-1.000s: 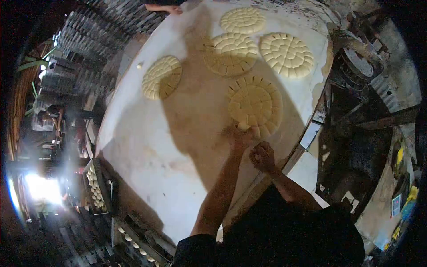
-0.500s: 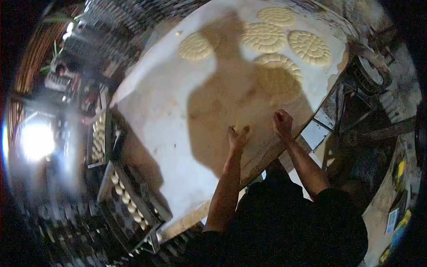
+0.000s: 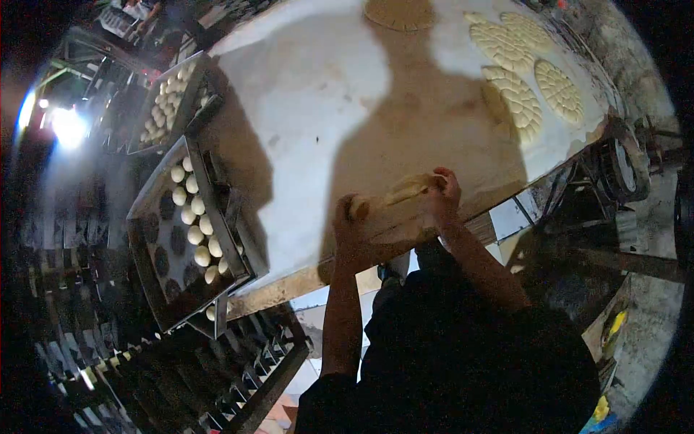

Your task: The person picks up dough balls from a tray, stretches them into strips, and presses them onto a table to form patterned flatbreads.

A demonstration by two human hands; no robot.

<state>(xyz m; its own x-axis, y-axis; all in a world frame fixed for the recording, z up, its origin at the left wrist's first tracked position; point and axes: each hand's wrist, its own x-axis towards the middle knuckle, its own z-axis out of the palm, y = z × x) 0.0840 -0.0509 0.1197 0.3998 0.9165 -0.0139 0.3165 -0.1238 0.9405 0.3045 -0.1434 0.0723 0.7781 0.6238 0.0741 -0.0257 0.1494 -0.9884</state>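
Note:
A pale, elongated piece of dough (image 3: 407, 189) lies low over the near edge of the floured table (image 3: 296, 166), stretched between my two hands. My right hand (image 3: 442, 199) has its fingers curled round the right end of the dough. At the other end, my left hand (image 3: 345, 220) is closed at the dough's left tip; shadow partly hides its fingers. Further off to the right lie flat dough rounds with a cut pattern, among them one round (image 3: 522, 103) half in my shadow and another round (image 3: 558, 90) beside it.
At the left, a dark tray (image 3: 155, 289) holds several dough balls (image 3: 195, 235) in rows. Behind it stands a second tray (image 3: 189, 94) of dough balls. A patterned dough round (image 3: 399, 16) sits at the far side. A bright lamp (image 3: 69, 129) shines from the left.
My view has swung left, bringing the ball tray fully into sight. My hands have moved apart, and a stretched piece of dough now shows between them.

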